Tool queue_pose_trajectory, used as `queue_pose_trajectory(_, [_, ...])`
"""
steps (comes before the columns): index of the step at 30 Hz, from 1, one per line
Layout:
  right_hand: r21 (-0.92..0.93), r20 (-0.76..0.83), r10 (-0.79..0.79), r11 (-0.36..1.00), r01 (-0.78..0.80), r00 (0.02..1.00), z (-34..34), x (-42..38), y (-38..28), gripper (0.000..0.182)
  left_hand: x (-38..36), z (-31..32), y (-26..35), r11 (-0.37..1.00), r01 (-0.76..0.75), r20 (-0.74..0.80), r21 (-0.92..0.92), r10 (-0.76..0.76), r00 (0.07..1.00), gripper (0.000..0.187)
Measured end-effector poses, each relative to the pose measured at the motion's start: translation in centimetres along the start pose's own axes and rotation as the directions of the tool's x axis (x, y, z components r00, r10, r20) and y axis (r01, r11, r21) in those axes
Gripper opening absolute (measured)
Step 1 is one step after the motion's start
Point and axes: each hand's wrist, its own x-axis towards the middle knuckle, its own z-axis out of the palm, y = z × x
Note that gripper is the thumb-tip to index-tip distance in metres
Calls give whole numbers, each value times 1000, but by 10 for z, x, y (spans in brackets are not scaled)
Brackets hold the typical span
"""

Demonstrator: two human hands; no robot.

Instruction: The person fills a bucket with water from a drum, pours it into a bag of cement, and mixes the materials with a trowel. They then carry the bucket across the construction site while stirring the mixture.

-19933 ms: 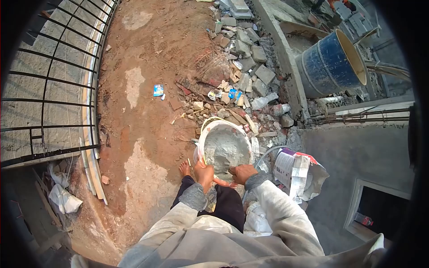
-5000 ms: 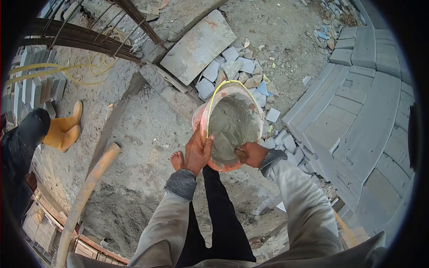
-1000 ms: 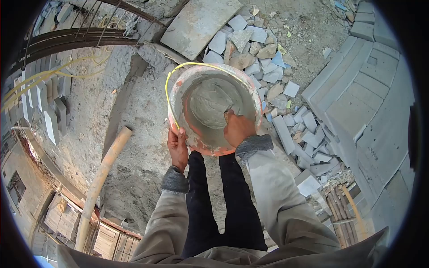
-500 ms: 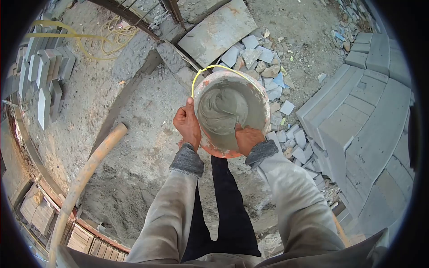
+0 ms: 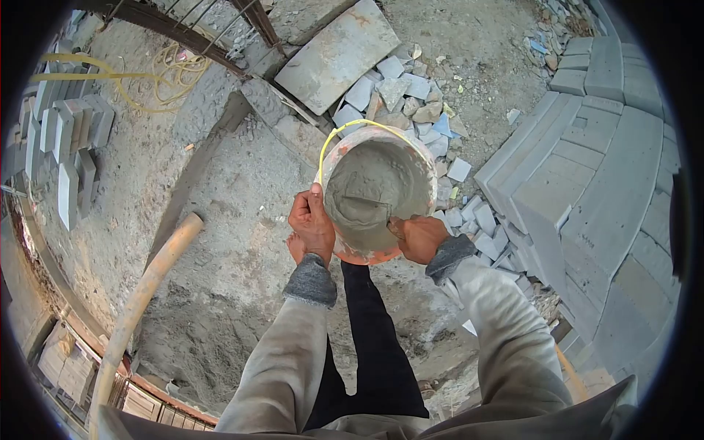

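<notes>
Rubble-strewn ground (image 5: 242, 220), both hands gripping mortar bucket (image 5: 367, 257), no legible labels

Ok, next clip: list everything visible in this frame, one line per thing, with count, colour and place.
bucket: one, orange, caked with grey, centre, held in both hands
wet mortar: one mass, grey, inside the bucket
bucket handle: one, yellow, over the far rim
broken stone pieces: many, grey, beyond and right of the bucket
flat slab: one, grey, top centre
paving blocks: many, grey, laid in curved rows, right
stacked blocks: several, grey, left
hose: one, yellow, top left
pipe: one, tan, lower left
bare foot: one, below the bucket
left hand: on the bucket's left rim
right hand: at the near right rim
</notes>
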Motion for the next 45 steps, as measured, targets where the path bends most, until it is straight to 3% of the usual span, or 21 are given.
queue_pose_trajectory(3, [-4, -281, 210, 975, -220, 936, 6, 13, -11, 45, -6, -1, 5, 1000, 12, 26, 12, -12, 1000, 36])
queue_pose_trajectory(6, [-201, -275, 79, 970, -138, 958, 49, 30, -20, 47, -1, 5, 6, 999, -26, 40, 37, 24, 999, 37])
queue_pose_trajectory(9, [-248, -37, -62, 967, 51, 997, 27, 5, 5, 49, -2, 3, 7, 996, -37, 54, 84, 32, 998, 38])
queue_pose_trajectory(10, [-279, -38, -81, 958, 68, 996, 16, 1, 15, 49, -1, 6, 8, 995, -40, 66, 96, 33, 997, 38])
queue_pose_trajectory(13, [-213, -369, 43, 968, -130, 928, 5, 3, 2, 46, -6, 13, 9, 994, -88, 87, 71, 82, 993, 37])
queue_pose_trajectory(14, [-238, -408, 55, 957, -164, 911, 16, 13, -3, 46, -6, 17, 10, 994, -84, 92, 76, 77, 993, 38])
queue_pose_trajectory(17, [-396, -255, -69, 918, -39, 965, 45, 9, -8, 47, -1, 23, 12, 991, -98, 110, 96, 87, 990, 38])
queue_pose_trajectory(18, [-334, -191, -90, 942, 21, 977, 40, 4, -2, 48, 0, 22, 12, 989, -102, 108, 104, 91, 990, 38])
queue_pose_trajectory(21, [-240, -160, -26, 971, -13, 987, -1, -10, 9, 48, -6, 26, 15, 985, -84, 135, 152, 64, 989, 39])
queue_pose_trajectory(24, [-181, -359, 115, 965, -190, 926, 16, 10, 8, 48, -17, 30, 16, 978, -97, 158, 183, 68, 985, 39])
queue_pose_trajectory(28, [-229, -78, -1, 973, -17, 997, 34, -6, 14, 47, -6, 33, 11, 985, -126, 142, 121, 109, 984, 37])
queue_pose_trajectory(31, [-101, -183, 79, 990, -99, 980, -2, -15, 15, 48, -13, 30, 8, 986, -117, 162, 123, 97, 982, 36])
queue_pose_trajectory(34, [-109, -230, 198, 968, -227, 953, 33, 8, 23, 50, -14, 29, 8, 981, -136, 160, 137, 114, 981, 35])
queue_pose_trajectory(38, [-164, -17, -21, 986, 18, 1000, 28, -7, 32, 53, -8, 32, 3, 989, -123, 125, 86, 112, 986, 36])
queue_pose_trajectory(42, [-51, -287, 262, 957, -287, 921, 15, 2, 17, 53, -15, 26, 3, 979, -146, 131, 140, 128, 983, 36])
queue_pose_trajectory(45, [-227, -140, 144, 958, -173, 980, 30, -3, 3, 55, -7, 36, 9, 989, -105, 138, 103, 90, 986, 36])
